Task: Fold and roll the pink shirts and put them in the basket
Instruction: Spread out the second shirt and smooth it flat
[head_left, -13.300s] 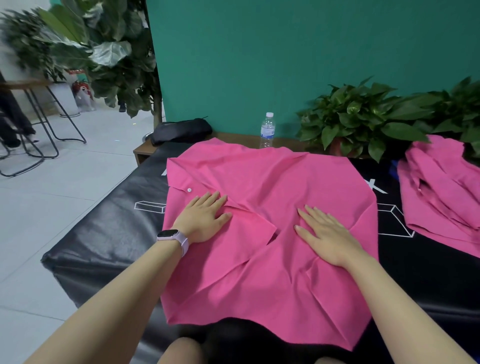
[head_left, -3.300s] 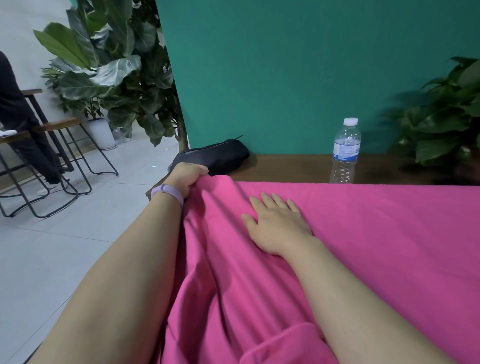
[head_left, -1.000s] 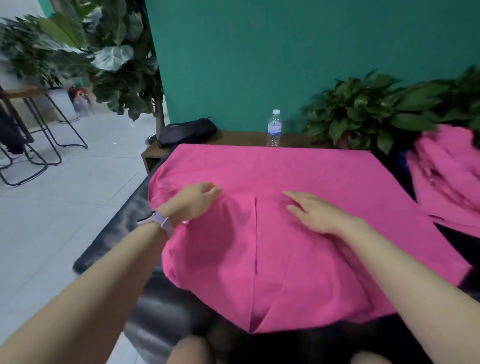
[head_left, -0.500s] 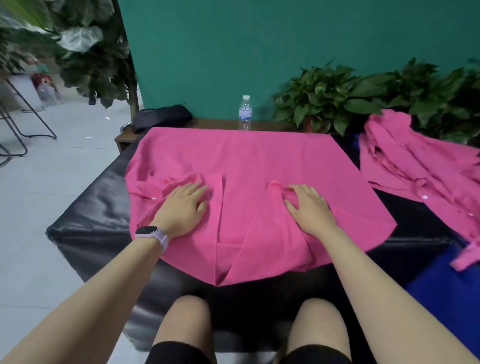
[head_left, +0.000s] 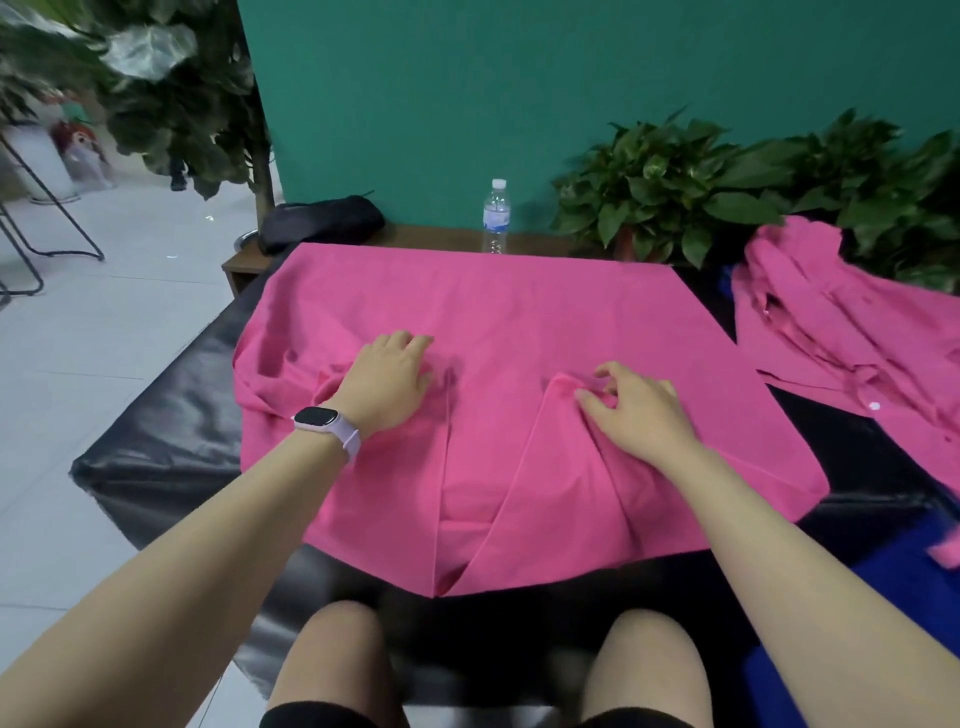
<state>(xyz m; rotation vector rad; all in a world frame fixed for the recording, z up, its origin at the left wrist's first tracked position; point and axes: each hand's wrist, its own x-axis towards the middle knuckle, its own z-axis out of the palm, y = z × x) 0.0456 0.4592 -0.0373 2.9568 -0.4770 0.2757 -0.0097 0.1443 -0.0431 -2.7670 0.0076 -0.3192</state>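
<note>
We see a pink shirt (head_left: 519, 322) spread on the black table (head_left: 171, 447), with both side flaps folded in toward the middle. Our left hand (head_left: 387, 382) lies flat on the left flap, the fingers relaxed and pressing the cloth. Our right hand (head_left: 636, 410) is on the right flap, and its fingers are bent and pinch a small fold of the cloth at the flap's top corner. More pink shirts (head_left: 852, 338) lie in a pile on the table, to the right of the spread shirt and apart from it. Behind the shirt stand a bottle (head_left: 496, 217) and a dark bag (head_left: 322, 223).
</note>
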